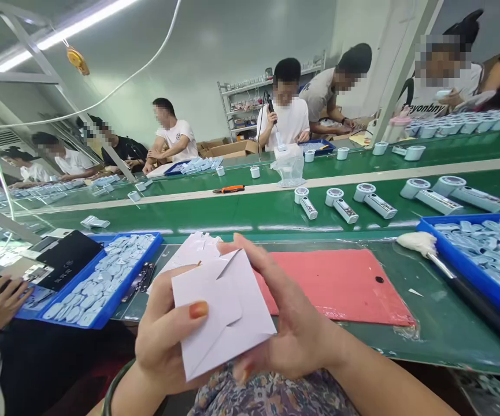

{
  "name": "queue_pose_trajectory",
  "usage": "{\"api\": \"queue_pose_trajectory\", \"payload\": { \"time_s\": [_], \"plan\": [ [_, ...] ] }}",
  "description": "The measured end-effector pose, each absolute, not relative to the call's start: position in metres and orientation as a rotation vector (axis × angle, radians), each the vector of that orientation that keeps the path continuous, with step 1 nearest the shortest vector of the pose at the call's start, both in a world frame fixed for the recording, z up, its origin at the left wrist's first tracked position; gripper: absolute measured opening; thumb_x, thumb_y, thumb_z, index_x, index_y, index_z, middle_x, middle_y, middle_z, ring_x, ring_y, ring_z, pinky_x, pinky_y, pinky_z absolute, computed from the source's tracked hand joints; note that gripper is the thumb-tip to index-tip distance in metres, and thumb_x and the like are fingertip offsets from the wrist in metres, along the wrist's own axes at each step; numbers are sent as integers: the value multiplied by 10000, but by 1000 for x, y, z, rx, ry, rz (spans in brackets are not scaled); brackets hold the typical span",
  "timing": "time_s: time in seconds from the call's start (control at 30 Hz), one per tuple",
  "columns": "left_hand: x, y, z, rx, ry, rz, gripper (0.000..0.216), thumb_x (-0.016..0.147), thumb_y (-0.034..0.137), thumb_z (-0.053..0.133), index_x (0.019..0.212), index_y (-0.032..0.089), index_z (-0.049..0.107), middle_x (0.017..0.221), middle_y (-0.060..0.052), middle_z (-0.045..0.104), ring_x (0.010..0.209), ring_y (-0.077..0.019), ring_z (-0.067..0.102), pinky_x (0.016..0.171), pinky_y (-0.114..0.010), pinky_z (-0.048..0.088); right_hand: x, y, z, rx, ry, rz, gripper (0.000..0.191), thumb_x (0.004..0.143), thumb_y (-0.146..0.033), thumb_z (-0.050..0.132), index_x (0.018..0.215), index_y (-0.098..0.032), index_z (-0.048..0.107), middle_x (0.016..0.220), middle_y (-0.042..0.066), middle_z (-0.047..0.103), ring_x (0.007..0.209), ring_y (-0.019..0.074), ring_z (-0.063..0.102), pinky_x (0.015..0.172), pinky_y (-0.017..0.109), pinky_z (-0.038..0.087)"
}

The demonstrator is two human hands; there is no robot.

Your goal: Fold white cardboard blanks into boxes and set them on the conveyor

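Glossy bench (444, 338); L hand (158, 332) & R hand (299, 329) grip sq. paper packet (221, 318).

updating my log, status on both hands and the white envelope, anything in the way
Left hand gripping white envelope. Right hand curved around opposite side, grip unclear. Left thumb covers part of envelope; red mat lies behind.

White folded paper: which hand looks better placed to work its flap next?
Probably the right hand. The left hand grips the white folded paper, its thumb lying across the face; the right spreads around the opposite side, nearer the flap.
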State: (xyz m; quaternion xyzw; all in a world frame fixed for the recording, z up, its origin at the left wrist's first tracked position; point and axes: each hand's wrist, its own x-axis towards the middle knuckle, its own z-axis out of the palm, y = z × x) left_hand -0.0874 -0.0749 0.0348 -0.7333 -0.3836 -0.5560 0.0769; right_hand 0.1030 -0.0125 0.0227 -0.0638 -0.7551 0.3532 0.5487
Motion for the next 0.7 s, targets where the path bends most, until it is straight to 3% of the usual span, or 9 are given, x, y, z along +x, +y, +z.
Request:
{"api": "queue_pose_trajectory", "payload": {
  "time_s": [0.1,0.17,0.23,0.33,0.43,0.57,0.7],
  "plan": [
    [-79,-61,28,-2446,-1183,-1911,422,847,520,795,1182,393,571,1274,-34,645,1042,-272,687,740,-382,603,107,-1,17,-183,-1804,600,1096,777,-548,889,1643,-324,258,1434,124,569,1264,323,590,1097,478,517],
    [-73,-56,21,-2611,-1357,-2235,388,875,632,713,1058,321,571,1268,-53,652,992,-268,700,682,-359,601,111,4,10,-215,-1817,468,1089,761,-543,898,1633,-301,292,1376,129,587,1205,313,605,1061,460,532],
    [-66,-53,17,-2559,-1609,-2627,370,908,622,661,962,272,554,1221,-57,668,892,-233,696,626,-328,586,115,7,3,-248,-1851,390,1058,788,-566,868,1631,-277,296,1340,142,589,1185,310,609,1038,454,541],
    [-52,-51,16,-2323,-1956,-3007,405,855,476,744,1170,296,563,1231,-56,682,777,-188,675,596,-300,576,121,7,-5,-335,-1906,335,1035,796,-594,847,1621,-273,310,1320,156,589,1185,337,614,1024,490,545],
    [-40,-47,16,-2326,-2059,-3089,605,824,435,749,1364,318,504,1275,-62,681,793,-196,692,652,-323,606,128,6,-8,-389,-1965,291,990,818,-543,829,1618,-277,310,1325,159,587,1187,348,621,1011,512,553],
    [-30,-39,6,-2367,-2020,-3024,382,849,408,733,1172,266,587,1139,-54,685,888,-212,691,713,-313,607,136,7,-9,-443,-2018,229,960,839,-420,807,1628,-269,281,1330,168,575,1211,341,607,1007,512,553],
    [-28,-35,-3,-2442,-1872,-3095,339,888,394,721,1165,262,576,1040,-38,643,832,-174,641,670,-262,559,139,7,-10,-480,-2038,200,948,860,-471,786,1629,-246,278,1339,180,571,1202,347,607,1000,519,551]
  ]
}}
